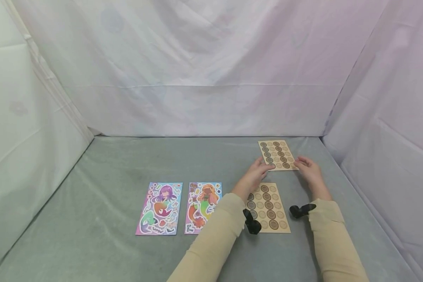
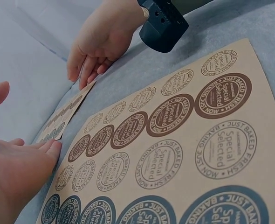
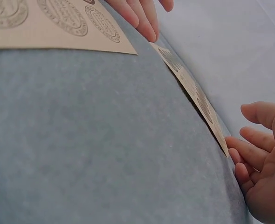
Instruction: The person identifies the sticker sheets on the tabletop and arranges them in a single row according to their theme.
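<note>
A tan sheet of round "Special Selected" stickers (image 1: 277, 154) lies at the far right of the table, with brown and dark blue-grey circles among pale ones. My left hand (image 1: 252, 178) is at its near left corner, fingertips right at the edge. On the opposite side, my right hand (image 1: 311, 174) has its fingers at the near right corner; in the right wrist view its thumb stands up away from the sheet (image 3: 193, 91). A second, matching sticker sheet (image 1: 271, 207) lies nearer, partly covered by my left forearm.
Two colourful mermaid sticker sheets lie to the left, one with a purple-haired figure (image 1: 159, 209), the other with an orange-haired figure (image 1: 202, 207) and partly behind my left sleeve. Grey cloth (image 1: 102, 219) covers the table. White curtains (image 1: 197, 109) enclose the back and sides.
</note>
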`<action>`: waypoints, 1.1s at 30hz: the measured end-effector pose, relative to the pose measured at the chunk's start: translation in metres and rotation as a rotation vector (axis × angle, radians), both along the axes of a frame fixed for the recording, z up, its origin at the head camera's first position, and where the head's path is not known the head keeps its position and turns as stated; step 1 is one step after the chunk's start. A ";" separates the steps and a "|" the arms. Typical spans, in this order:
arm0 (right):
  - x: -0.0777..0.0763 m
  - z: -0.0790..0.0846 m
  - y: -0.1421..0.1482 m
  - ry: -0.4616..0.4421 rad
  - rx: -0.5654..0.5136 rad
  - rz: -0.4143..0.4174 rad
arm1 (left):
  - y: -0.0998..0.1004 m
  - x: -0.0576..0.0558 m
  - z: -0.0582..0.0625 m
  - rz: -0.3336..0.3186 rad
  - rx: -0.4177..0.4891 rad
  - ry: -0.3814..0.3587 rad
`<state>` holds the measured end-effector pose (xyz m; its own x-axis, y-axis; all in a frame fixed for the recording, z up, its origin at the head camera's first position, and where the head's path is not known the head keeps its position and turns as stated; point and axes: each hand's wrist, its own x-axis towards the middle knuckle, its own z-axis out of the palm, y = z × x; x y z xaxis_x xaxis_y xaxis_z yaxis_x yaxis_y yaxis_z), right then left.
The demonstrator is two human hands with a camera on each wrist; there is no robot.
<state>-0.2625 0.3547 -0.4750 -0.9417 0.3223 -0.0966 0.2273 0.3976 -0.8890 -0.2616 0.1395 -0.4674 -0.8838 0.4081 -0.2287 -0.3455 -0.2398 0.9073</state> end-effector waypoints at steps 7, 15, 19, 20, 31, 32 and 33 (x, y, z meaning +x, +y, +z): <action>0.001 0.002 -0.003 0.002 -0.024 -0.027 | 0.001 -0.001 -0.001 0.030 0.005 -0.009; 0.000 -0.001 -0.005 0.010 -0.016 -0.105 | 0.001 -0.001 -0.004 0.085 0.018 -0.014; -0.001 -0.003 -0.005 0.004 -0.005 -0.122 | 0.001 -0.001 -0.005 0.105 0.011 -0.011; -0.001 -0.003 -0.006 0.004 -0.003 -0.127 | 0.001 -0.001 -0.006 0.107 0.004 -0.010; 0.003 0.002 -0.011 -0.023 0.028 -0.146 | -0.001 0.003 -0.002 0.123 -0.174 0.054; 0.004 0.003 -0.011 -0.027 0.032 -0.143 | -0.001 0.003 -0.002 0.127 -0.189 0.063; 0.005 0.003 -0.012 -0.032 0.038 -0.141 | 0.000 0.004 -0.001 0.131 -0.212 0.075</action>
